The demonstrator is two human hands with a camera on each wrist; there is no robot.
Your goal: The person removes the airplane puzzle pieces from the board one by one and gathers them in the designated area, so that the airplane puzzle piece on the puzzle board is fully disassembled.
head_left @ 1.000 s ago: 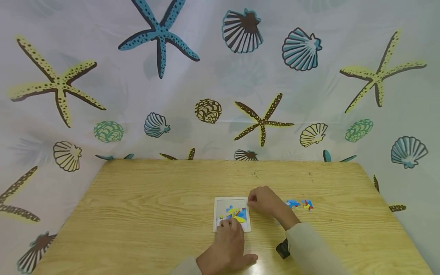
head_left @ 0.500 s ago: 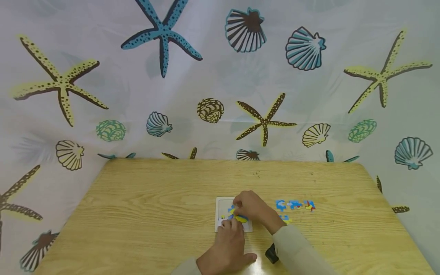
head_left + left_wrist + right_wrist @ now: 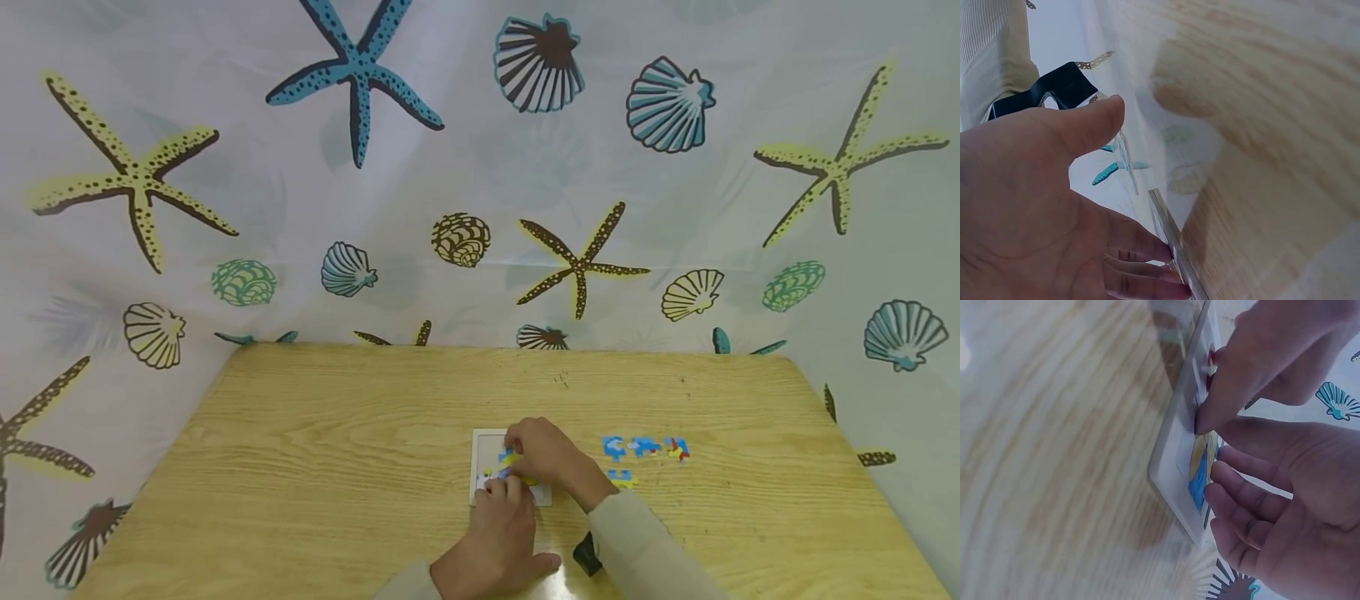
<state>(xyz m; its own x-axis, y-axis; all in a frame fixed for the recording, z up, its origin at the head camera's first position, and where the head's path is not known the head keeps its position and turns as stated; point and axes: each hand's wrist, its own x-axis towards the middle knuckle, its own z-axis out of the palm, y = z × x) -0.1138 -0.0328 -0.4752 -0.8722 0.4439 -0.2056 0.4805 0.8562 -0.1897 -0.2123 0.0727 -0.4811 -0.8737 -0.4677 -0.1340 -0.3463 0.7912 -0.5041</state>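
Note:
A small square white puzzle tray (image 3: 476, 460) lies on the table, with blue and yellow jigsaw pieces joined inside it. My left hand (image 3: 498, 533) rests its fingertips on the tray's near edge, the thumb held out to the side. My right hand (image 3: 546, 454) reaches over the tray from the right. Its thumb and fingertips close in on a yellow and blue puzzle piece (image 3: 1200, 467), though the contact is partly hidden. In the right wrist view, the left fingertips lie right beside the right thumb. Both hands cover much of the picture.
Several loose jigsaw pieces (image 3: 645, 447) lie on the wooden table (image 3: 337, 417) to the right of the tray. A black strap mount (image 3: 587, 554) sits at the right wrist. Behind the table hangs a cloth (image 3: 420, 167) printed with shells and starfish.
My right hand has moved left from the tray's right edge onto the pieces inside it, uncovering loose pieces on the table. The left hand has stayed at the near edge.

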